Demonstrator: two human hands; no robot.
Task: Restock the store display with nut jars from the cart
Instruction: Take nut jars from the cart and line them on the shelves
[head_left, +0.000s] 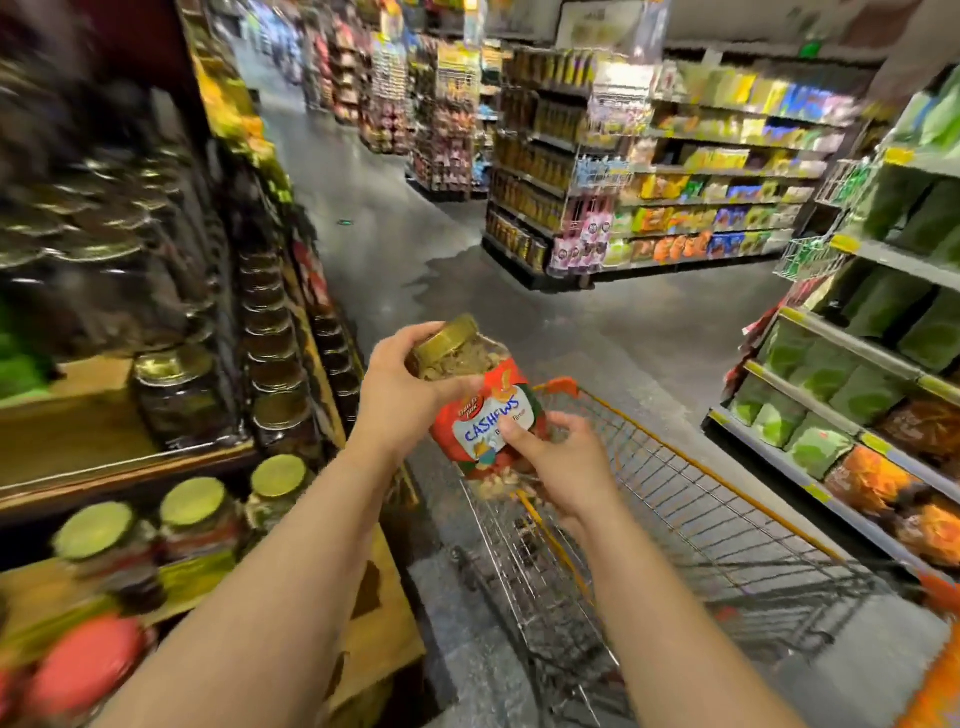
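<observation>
In the head view, the jar (480, 410) is above the front end of the cart (675, 499), tilted, with its gold lid toward the display (171, 395) on the left. The left hand (410, 389) has its fingers curled round the lid end, and the right hand (561, 462) pinches the lower part. To do this step well, I think it is best to turn the jar upright, keep both hands on it, and put it in a free place beside the other jars. The jar is clear plastic and has a red label which says "CASHEWS"; nuts are visible inside.

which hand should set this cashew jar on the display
Left, probably. The left hand grips the cashew jar at its lid end, nearest the display; the right hand holds its base over the cart.
</observation>
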